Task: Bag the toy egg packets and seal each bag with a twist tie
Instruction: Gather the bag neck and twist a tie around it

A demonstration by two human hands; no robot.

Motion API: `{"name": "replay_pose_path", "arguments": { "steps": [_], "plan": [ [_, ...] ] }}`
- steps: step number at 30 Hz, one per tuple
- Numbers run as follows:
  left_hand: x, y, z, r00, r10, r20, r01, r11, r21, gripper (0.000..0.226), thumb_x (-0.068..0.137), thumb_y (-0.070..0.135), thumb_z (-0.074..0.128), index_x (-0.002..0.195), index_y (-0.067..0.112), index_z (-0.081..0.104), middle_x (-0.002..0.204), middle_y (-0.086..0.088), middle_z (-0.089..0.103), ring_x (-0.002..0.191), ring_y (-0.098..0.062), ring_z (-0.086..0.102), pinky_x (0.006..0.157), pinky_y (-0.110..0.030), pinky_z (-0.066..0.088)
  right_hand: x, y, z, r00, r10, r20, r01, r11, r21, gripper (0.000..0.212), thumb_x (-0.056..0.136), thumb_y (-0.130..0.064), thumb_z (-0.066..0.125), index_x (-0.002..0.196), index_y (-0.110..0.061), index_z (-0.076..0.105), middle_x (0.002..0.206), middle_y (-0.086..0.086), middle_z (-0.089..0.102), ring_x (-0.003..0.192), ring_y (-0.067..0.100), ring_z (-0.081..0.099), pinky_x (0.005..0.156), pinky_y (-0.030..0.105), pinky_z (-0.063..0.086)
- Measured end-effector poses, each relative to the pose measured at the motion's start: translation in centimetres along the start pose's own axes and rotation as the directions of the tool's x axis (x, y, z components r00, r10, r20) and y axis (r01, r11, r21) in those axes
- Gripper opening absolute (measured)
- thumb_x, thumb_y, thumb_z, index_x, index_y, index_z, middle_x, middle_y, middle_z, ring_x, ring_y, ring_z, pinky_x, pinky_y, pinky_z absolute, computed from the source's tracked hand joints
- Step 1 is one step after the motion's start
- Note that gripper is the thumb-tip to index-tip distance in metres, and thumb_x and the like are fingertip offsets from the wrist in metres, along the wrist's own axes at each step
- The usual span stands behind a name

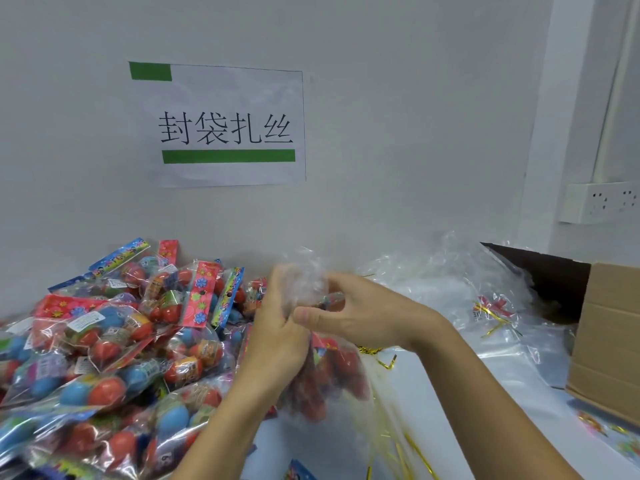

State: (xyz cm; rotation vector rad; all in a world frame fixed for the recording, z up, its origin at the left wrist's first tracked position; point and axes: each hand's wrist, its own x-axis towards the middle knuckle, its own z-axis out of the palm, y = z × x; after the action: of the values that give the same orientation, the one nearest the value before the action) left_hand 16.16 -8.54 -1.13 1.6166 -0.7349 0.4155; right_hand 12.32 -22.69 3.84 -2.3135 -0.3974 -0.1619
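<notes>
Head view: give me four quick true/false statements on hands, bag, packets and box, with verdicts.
1. Both hands grip the gathered neck of the clear bag. True: left hand and right hand meet there.
2. The pile of toy egg packets lies on the person's right. False: it lies on the left.
3. The cardboard box stands at the right edge. True.
4. The sign on the wall has red bars. False: they are green.

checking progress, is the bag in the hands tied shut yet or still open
Not tied yet: both hands grip the clear bag's gathered neck, eggs inside, no twist tie visible around it.
</notes>
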Motion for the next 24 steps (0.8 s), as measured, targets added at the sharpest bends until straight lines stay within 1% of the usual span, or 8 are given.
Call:
{"name": "replay_pose_path", "arguments": {
  "steps": [4, 7, 9, 12, 14, 17, 20, 24],
  "plan": [
    [-0.2, -0.7, 0.8, 0.995, 0.082, 0.066, -0.087, 0.992, 0.092, 0.045, 0.087, -0.007, 0.041, 0.118, 0.027, 0.041, 0.091, 0.014, 0.069, 0.076, -0.006, 0.067, 0.065, -0.026, 0.057, 0.0, 0.6, 0.7, 0.998, -0.061, 0.010, 0.058, 0.984, 0.169, 0.011, 0.097, -0.028, 0.066, 0.091, -0.019, 0.068, 0.086, -0.009, 0.071, 0.083, 0.001, 0.066, 0.077, 0.017, 0.052],
    [-0.3, -1.1, 1.0, 0.995, 0.065, 0.078, -0.069, 0.996, 0.053, 0.052, 0.093, -0.008, 0.045, 0.120, 0.035, 0.031, 0.098, 0.018, 0.067, 0.085, -0.005, 0.067, 0.074, -0.021, 0.054, 0.2, 1.3, 0.4, 0.997, -0.066, -0.025, 0.070, 0.965, 0.254, 0.026, 0.101, -0.028, 0.060, 0.103, -0.005, 0.072, 0.097, 0.013, 0.074, 0.089, 0.015, 0.067, 0.082, 0.036, 0.057],
    [-0.3, -1.2, 1.2, 0.996, 0.054, 0.073, -0.059, 0.996, 0.060, 0.053, 0.093, 0.000, 0.054, 0.127, 0.030, 0.027, 0.101, 0.020, 0.065, 0.091, -0.006, 0.066, 0.080, -0.022, 0.054, 0.5, 1.5, 0.3, 0.996, -0.037, -0.080, 0.057, 0.963, 0.263, 0.032, 0.102, -0.032, 0.058, 0.094, -0.006, 0.074, 0.095, 0.027, 0.071, 0.083, 0.024, 0.065, 0.087, 0.054, 0.053],
    [-0.4, -1.3, 1.2, 0.997, 0.002, 0.082, -0.011, 0.995, 0.103, 0.064, 0.088, 0.009, 0.068, 0.132, 0.027, 0.026, 0.093, 0.011, 0.068, 0.085, -0.007, 0.067, 0.077, -0.022, 0.054, 0.6, 1.8, 0.2, 0.990, -0.026, -0.136, 0.066, 0.951, 0.301, 0.033, 0.101, -0.025, 0.060, 0.072, -0.021, 0.077, 0.078, 0.014, 0.075, 0.073, 0.018, 0.071, 0.072, 0.037, 0.058],
    [-0.5, -1.1, 1.1, 0.993, -0.065, 0.099, 0.055, 0.993, 0.107, 0.062, 0.084, 0.008, 0.071, 0.126, 0.030, 0.030, 0.076, 0.007, 0.067, 0.061, -0.008, 0.063, 0.057, -0.019, 0.051, 0.5, 1.8, 0.0, 0.984, -0.002, -0.177, 0.057, 0.950, 0.308, 0.034, 0.099, -0.021, 0.062, 0.069, -0.023, 0.077, 0.072, 0.006, 0.074, 0.064, 0.011, 0.068, 0.062, 0.024, 0.051],
    [-0.6, -0.6, 1.1, 0.980, -0.163, 0.111, 0.144, 0.975, 0.168, 0.039, 0.075, 0.003, 0.068, 0.103, 0.025, 0.051, 0.062, 0.006, 0.064, 0.040, -0.010, 0.055, 0.038, -0.017, 0.042, 0.8, 1.9, 0.0, 0.972, 0.027, -0.234, 0.038, 0.962, 0.269, 0.026, 0.098, -0.019, 0.064, 0.079, -0.007, 0.077, 0.081, 0.015, 0.076, 0.074, 0.025, 0.072, 0.074, 0.040, 0.055],
    [-0.5, -0.8, 1.0, 0.973, -0.199, 0.119, 0.163, 0.952, 0.260, 0.015, 0.073, 0.003, 0.064, 0.069, 0.015, 0.056, 0.050, 0.007, 0.053, 0.038, -0.006, 0.048, 0.039, -0.017, 0.036, 1.1, 1.6, 0.2, 0.958, 0.064, -0.279, 0.007, 0.969, 0.247, 0.026, 0.097, -0.016, 0.065, 0.082, 0.002, 0.075, 0.080, 0.015, 0.076, 0.080, 0.033, 0.073, 0.079, 0.046, 0.056],
    [-0.1, -0.9, 0.2, 0.946, -0.265, 0.185, 0.218, 0.946, 0.241, 0.018, 0.077, 0.004, 0.066, 0.062, 0.011, 0.059, 0.065, 0.004, 0.051, 0.041, -0.005, 0.048, 0.042, -0.015, 0.036, 1.2, 1.4, -0.1, 0.934, 0.099, -0.343, -0.011, 0.968, 0.250, 0.023, 0.095, -0.017, 0.067, 0.079, -0.002, 0.076, 0.075, 0.011, 0.076, 0.078, 0.030, 0.073, 0.077, 0.044, 0.058]
  ]
}}
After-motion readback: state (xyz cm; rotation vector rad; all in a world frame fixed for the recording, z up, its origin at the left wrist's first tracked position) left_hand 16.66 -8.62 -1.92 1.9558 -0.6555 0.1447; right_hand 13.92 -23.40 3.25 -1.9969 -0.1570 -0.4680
